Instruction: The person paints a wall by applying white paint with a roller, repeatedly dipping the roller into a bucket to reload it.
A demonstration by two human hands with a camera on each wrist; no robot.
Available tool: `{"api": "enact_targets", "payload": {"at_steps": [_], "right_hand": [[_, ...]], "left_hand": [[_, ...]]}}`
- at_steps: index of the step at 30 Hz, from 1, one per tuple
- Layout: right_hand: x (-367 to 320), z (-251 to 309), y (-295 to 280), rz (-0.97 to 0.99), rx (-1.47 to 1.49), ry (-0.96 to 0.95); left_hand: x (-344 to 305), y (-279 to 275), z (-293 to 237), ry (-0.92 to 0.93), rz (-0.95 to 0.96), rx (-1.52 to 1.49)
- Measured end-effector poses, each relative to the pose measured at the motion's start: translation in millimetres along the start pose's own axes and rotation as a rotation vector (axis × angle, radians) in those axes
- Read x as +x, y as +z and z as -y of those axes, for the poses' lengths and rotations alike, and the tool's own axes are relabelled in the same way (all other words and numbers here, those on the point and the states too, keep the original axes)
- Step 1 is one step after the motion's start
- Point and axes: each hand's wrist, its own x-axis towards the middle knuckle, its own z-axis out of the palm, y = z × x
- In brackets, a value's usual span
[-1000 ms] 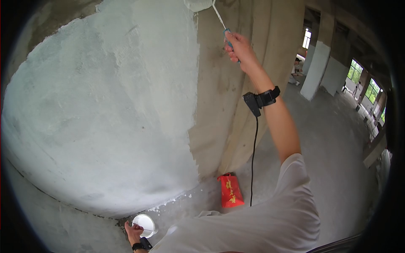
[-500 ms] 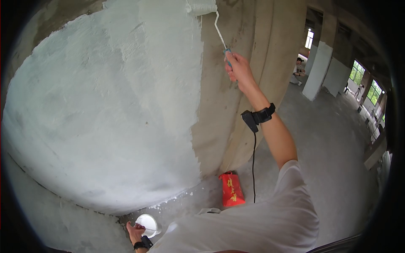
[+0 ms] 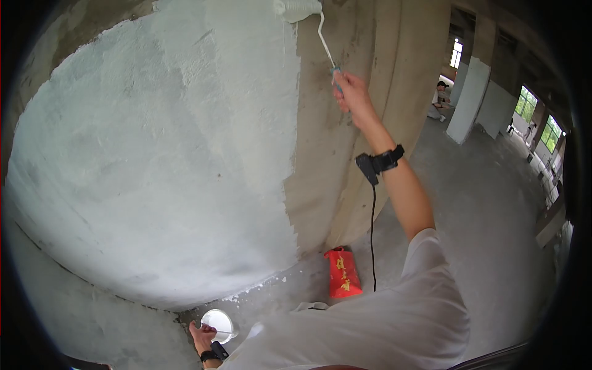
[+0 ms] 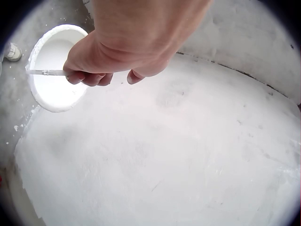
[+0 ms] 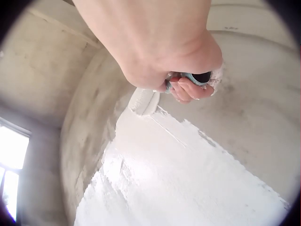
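My right hand (image 3: 354, 95) grips the blue handle of a paint roller (image 3: 299, 9) up high. The roller's cover, coated white, lies against the wall at the border between white paint and bare surface. In the right wrist view, fingers (image 5: 188, 89) curl round the handle, and the roller's cover shows just beyond the hand. Low down at the wall's foot, my left hand (image 3: 202, 335) holds a white bucket (image 4: 40, 40) by its bail handle (image 4: 49, 72). White paint (image 4: 56, 92) is inside, and a white crust lines the rim.
The wall (image 3: 185, 154) is painted white on the left and bare brown on the right (image 3: 320, 166). A red bag (image 3: 344, 274) stands at its base. A black cable (image 3: 373, 240) hangs from the right wrist camera. Farther back are a pillar (image 3: 468, 102) and a crouching person (image 3: 439, 102).
My right hand has come down with the roller, mostly in the first half second, so more of the roller's cover shows. My left hand keeps its hold on the bucket. The head view has shifted slightly.
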Motion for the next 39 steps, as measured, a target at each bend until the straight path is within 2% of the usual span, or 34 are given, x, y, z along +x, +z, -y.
{"api": "enact_targets", "payload": {"at_steps": [4, 7, 12, 16, 27, 29, 32, 34, 39], "right_hand": [[-29, -25, 1, -0.01, 0.029, 0.112], [-29, -22, 4, 0.006, 0.066, 0.033], [24, 24, 5, 0.01, -0.007, -0.054], [30, 49, 6, 0.034, -0.053, -0.098], [-41, -72, 0, -0.01, -0.028, 0.034], [-41, -75, 0, -0.031, -0.04, 0.061], [-27, -62, 1, -0.031, 0.079, 0.054], [-9, -27, 3, -0.047, 0.125, 0.093], [50, 26, -9, -0.015, 0.126, -0.029]], "left_hand": [[-5, 2, -1, 0.003, 0.01, 0.007], [-5, 0, -2, 0.003, 0.018, -0.007], [-3, -1, -1, -0.018, -0.002, -0.024], [-10, 0, 1, 0.0, -0.04, 0.002], [-1, -3, -3, -0.018, 0.018, 0.017], [6, -4, -1, -0.025, 0.019, 0.024], [6, -6, 0, -0.03, -0.015, 0.022], [2, -7, 2, -0.052, -0.017, -0.006], [11, -17, 3, -0.036, -0.018, 0.009]]}}
